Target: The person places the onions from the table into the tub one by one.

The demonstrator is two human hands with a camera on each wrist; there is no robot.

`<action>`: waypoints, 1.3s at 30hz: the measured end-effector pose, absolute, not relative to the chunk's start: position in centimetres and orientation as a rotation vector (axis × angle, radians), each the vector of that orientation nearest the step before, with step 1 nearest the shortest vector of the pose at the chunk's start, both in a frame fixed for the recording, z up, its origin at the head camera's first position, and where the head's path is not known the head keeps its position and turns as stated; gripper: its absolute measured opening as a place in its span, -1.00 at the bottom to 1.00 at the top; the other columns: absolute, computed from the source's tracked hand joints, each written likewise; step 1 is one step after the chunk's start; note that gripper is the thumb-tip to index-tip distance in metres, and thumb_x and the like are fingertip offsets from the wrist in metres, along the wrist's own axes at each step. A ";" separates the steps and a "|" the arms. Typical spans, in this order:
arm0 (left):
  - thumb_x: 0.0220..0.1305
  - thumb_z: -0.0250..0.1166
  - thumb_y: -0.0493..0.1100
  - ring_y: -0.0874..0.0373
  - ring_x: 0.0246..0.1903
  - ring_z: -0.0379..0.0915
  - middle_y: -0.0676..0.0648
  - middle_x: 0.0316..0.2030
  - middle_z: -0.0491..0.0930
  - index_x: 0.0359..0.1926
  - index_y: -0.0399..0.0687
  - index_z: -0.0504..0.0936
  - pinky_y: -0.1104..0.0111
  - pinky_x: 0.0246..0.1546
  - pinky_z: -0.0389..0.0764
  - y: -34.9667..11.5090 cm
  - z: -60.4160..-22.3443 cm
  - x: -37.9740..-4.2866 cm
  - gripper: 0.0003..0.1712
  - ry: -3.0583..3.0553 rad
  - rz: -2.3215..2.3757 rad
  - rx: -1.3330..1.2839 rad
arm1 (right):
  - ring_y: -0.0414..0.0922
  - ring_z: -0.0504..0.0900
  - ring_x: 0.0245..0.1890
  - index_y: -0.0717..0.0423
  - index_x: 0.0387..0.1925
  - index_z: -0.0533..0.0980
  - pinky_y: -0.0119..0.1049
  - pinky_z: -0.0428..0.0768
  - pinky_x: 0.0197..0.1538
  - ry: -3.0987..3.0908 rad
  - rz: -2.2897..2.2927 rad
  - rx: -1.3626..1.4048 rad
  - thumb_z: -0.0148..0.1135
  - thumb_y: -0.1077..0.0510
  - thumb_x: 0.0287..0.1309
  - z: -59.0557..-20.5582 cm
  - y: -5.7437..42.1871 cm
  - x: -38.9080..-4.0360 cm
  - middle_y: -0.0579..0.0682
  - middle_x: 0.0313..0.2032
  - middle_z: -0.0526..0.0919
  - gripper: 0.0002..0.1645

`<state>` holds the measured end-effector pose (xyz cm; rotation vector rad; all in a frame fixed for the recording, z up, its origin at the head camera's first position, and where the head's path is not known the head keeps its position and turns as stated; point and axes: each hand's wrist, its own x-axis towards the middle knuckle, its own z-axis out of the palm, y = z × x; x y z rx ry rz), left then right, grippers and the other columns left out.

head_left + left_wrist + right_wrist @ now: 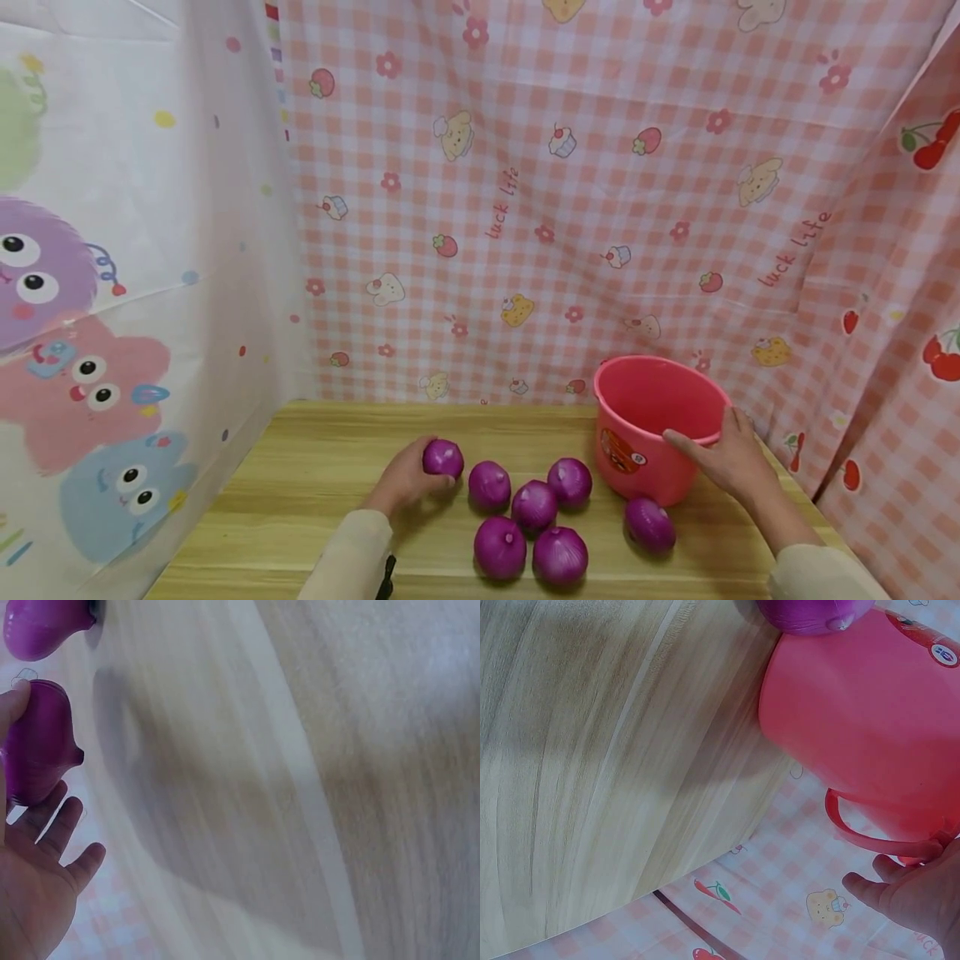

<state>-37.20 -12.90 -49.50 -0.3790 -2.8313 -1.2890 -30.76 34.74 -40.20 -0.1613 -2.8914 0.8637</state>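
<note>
My left hand [408, 482] holds a purple onion [444, 458] between thumb and fingers at the left end of a group. In the left wrist view this onion [43, 742] has its pointed tip toward the wooden table, with some fingers spread below it. A pink bucket [663, 486] stands upright on the right. At its right rim, my right hand [738, 462] grips with the thumb over the edge and the fingers along the outer side. The right wrist view has those fingers beside the bucket's pink handle [855, 836].
Several purple onions, one of them the front-left onion [499, 547], sit clustered mid-table. Another onion [650, 527] lies against the bucket's front base. The wooden table [300, 475] ends at a checked pink curtain [480, 283] behind; a white patterned curtain [217, 208] hangs left.
</note>
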 end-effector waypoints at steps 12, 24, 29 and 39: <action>0.06 0.56 -0.04 -0.24 0.13 0.45 -0.32 0.18 0.47 0.35 -0.28 0.32 -0.11 0.13 0.48 -12.9 -47.8 -37.9 -0.08 -2.788 -1.275 -0.347 | 0.57 0.13 0.23 0.41 0.47 -0.44 0.46 0.33 0.12 -2.888 0.870 -0.165 0.03 -0.59 0.13 -40.2 34.7 -30.9 0.60 0.38 -0.29 0.50; 0.06 0.55 0.03 -0.21 0.10 0.48 -0.29 0.17 0.48 0.33 -0.18 0.35 -0.10 0.09 0.52 -11.9 -46.1 -38.2 -0.10 -2.773 -1.248 -0.370 | 0.57 0.12 0.23 0.41 0.47 -0.44 0.47 0.32 0.12 -2.888 0.881 -0.174 0.03 -0.59 0.13 -40.1 34.8 -30.8 0.61 0.38 -0.29 0.50; 0.07 0.53 0.09 -0.20 0.09 0.50 -0.27 0.17 0.49 0.32 -0.11 0.35 -0.08 0.06 0.55 -11.2 -45.3 -38.2 -0.13 -2.769 -1.237 -0.390 | 0.58 0.11 0.23 0.43 0.47 -0.44 0.48 0.31 0.12 -2.895 0.872 -0.178 0.03 -0.59 0.13 -40.1 34.8 -30.7 0.62 0.38 -0.29 0.50; 0.09 0.50 0.14 -0.12 0.04 0.54 -0.23 0.11 0.54 0.28 -0.11 0.37 0.01 0.02 0.59 -9.1 -43.2 -38.2 -0.16 -2.723 -1.291 -0.455 | 0.59 0.09 0.24 0.41 0.47 -0.44 0.48 0.29 0.14 -2.884 0.875 -0.164 0.03 -0.58 0.14 -40.2 34.8 -30.8 0.61 0.39 -0.31 0.49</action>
